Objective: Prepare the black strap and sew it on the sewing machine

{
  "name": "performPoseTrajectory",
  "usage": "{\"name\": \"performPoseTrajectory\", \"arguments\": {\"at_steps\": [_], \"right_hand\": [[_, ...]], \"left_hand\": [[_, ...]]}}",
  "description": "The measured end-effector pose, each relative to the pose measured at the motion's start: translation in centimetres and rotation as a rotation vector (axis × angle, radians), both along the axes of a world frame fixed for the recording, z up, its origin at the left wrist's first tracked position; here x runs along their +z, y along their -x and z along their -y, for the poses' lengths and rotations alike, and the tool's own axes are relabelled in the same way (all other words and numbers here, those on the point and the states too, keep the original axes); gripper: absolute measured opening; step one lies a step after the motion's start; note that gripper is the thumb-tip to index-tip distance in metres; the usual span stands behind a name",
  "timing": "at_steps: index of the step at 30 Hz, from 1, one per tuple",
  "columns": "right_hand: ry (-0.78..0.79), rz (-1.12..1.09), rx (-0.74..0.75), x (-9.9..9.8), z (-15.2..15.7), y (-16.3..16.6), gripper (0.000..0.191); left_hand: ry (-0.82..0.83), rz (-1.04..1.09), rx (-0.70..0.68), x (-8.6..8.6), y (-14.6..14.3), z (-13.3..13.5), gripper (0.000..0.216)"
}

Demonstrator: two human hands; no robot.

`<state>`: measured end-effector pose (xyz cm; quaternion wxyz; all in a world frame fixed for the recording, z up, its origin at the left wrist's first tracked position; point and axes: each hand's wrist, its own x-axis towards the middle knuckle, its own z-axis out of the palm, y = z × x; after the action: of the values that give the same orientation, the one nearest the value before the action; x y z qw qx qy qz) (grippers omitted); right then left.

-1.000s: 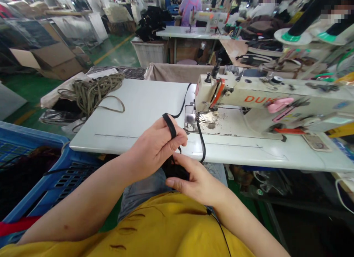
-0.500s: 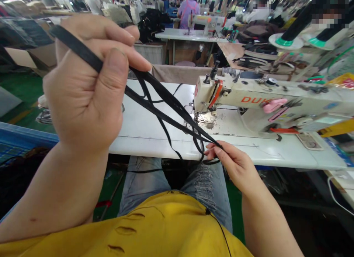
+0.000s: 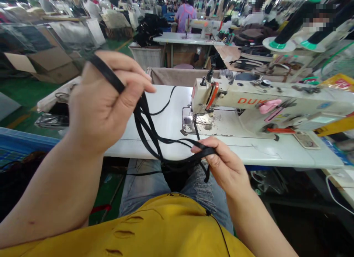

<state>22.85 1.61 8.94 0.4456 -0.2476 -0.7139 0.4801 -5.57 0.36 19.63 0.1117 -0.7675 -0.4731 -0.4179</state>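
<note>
Several loops of narrow black strap hang slack between my two hands, in front of the sewing table's edge. My left hand, raised at the left, is closed on the strap, with one length running over the back of its fingers. Lower down, at the table's front edge, my right hand pinches the bundled strands between thumb and fingers. One strand runs up from near my right hand to the needle area of the white sewing machine. Another curves across the white tabletop behind the loops.
Thread cones stand at the upper right. A blue crate is at my left, with an open cardboard box beyond. Pink-handled snips rest on the machine arm. A person in purple is at the back.
My left hand has moved down and right, closer to my right hand, which still pinches the strap. The strap, taut before, now sags in loops.
</note>
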Motion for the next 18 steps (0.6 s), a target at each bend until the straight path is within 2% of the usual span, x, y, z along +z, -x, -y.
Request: {"name": "performPoseTrajectory", "arguments": {"at_steps": [3, 5, 8, 11, 13, 15, 18], "right_hand": [[-0.161, 0.095, 0.194, -2.8, 0.4, 3.6, 0.025], [-0.216, 0.362, 0.262, -5.8, 0.6, 5.7, 0.029], [-0.253, 0.841, 0.276, -10.6, 0.7, 7.2, 0.032], [-0.242, 1.162, 0.157, -14.0, 0.5, 6.8, 0.037], [-0.205, 1.262, 0.063, -15.1, 0.1, 6.0, 0.036], [-0.188, 1.32, 0.021, -15.3, -0.2, 5.2, 0.032], [-0.23, 1.287, 0.072, -14.4, 0.1, 4.2, 0.032]], "left_hand": [[0.029, -0.172, -0.067, -1.2, -0.8, -0.5, 0.025], [0.083, -0.27, -0.113, -2.2, -0.9, -0.9, 0.026], [0.133, -0.375, -0.148, -3.6, -0.6, -1.1, 0.026], [0.186, -0.454, -0.135, -4.8, -0.3, -1.0, 0.024], [0.216, -0.536, -0.092, -5.6, -0.1, -0.8, 0.023], [0.212, -0.65, -0.051, -6.3, 0.2, -1.0, 0.02], [0.142, -0.795, 0.015, -6.2, 1.3, -1.6, 0.02]]}}
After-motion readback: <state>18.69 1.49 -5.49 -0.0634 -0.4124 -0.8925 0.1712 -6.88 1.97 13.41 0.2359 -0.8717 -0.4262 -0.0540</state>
